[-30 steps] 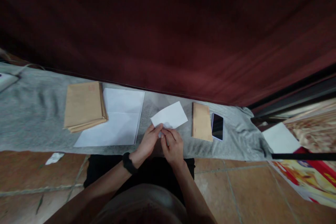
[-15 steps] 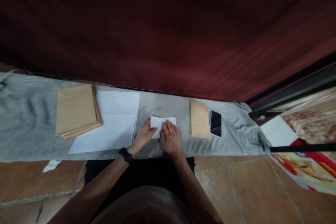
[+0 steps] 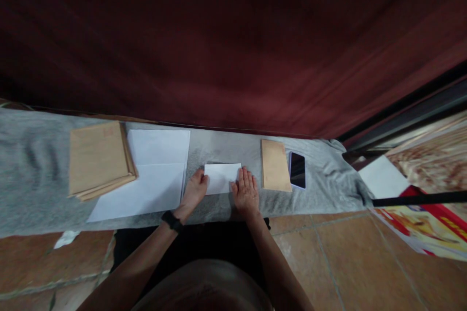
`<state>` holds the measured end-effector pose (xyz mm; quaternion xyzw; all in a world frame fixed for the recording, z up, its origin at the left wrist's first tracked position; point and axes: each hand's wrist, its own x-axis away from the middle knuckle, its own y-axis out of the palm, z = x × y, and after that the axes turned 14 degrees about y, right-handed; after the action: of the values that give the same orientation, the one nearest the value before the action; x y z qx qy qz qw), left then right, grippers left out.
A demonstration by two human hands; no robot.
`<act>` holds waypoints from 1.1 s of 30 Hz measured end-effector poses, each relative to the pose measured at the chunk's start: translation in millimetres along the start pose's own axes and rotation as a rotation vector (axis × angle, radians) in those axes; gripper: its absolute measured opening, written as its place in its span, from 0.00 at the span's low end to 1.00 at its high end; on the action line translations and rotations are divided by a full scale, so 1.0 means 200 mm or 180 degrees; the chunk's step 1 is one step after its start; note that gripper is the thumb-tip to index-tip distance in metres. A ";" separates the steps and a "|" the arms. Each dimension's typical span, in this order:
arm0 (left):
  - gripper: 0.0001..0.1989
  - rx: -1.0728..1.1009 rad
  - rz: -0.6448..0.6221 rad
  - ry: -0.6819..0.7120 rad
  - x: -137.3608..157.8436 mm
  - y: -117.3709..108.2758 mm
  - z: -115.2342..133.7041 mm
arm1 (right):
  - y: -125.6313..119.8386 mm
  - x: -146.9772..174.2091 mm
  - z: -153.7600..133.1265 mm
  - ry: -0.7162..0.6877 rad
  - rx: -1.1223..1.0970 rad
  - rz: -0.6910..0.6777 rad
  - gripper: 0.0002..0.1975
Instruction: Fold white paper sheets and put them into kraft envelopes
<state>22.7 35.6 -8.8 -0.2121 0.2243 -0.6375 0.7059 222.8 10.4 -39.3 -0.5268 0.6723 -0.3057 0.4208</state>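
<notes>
A folded sheet of white paper [image 3: 222, 179] lies on the grey cloth in front of me. At its left edge is my left hand [image 3: 196, 189], its fingers curled and closed on that end of the paper. A dark watch band circles the left wrist. My right hand [image 3: 247, 193] rests flat at the paper's right edge, fingers stretched out. Larger white sheets [image 3: 160, 180] with a crease across them lie left of my hands. Partly on top of these sheets sits a stack of brown envelopes [image 3: 98, 158].
To the right lie a single brown envelope [image 3: 276, 165] and a phone [image 3: 297, 170] with a dark screen. The grey cloth [image 3: 324, 175] is rumpled toward its right end. A dark red panel [image 3: 219, 58] rises behind. A black bar [image 3: 419, 198] crosses at right.
My right hand has slid right, off the paper's middle to its right edge. My left hand stays at the left edge. The whole view has shifted slightly.
</notes>
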 end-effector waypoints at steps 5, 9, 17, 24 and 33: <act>0.06 0.0073 0.0153 -0.0002 0.04 -0.02 0.00 | -0.04 -0.01 0.05 0.0139 -0.0366 -0.0057 0.26; 0.08 0.0632 0.0346 0.0121 0.08 -0.06 0.01 | -0.08 -0.06 0.09 0.0830 -0.1711 -0.0511 0.27; 0.16 0.0519 0.0238 0.0625 0.16 -0.23 0.02 | -0.06 -0.04 0.11 0.1524 -0.2797 -0.1106 0.24; 0.35 -0.1865 0.0193 0.1023 0.40 -0.39 -0.36 | -0.05 0.00 0.13 0.1766 -0.2950 -0.0968 0.20; 0.34 -0.2088 -0.0240 0.1191 0.51 -0.43 -0.34 | -0.07 0.00 0.10 0.1750 -0.2720 -0.0988 0.22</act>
<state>-77.4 -74.2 -17.8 -0.3148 0.5336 -0.5851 0.5233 247.3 7.6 -36.7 -0.6450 0.7366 -0.1900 -0.0733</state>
